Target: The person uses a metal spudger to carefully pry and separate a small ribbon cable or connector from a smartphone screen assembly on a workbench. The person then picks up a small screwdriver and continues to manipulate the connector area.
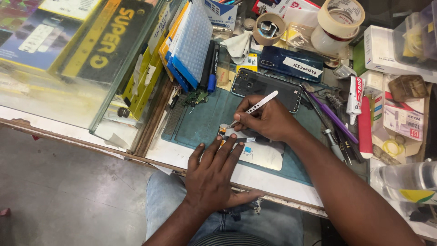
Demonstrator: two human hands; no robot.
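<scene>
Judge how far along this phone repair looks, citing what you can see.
Done: the phone back cover lies detached, and a small circuit board sits out on the mat. In hand: left hand steadies a small part; right hand works it with tweezers. Left: reassembly.

A phone repair bench: blue work mat [200, 123]; opened phone back [266, 86]; tape rolls [340, 17]; glass counter [68, 91].

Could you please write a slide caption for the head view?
Left hand steadies a small part on a teal mat while the right hand works it with white tweezers.
</scene>
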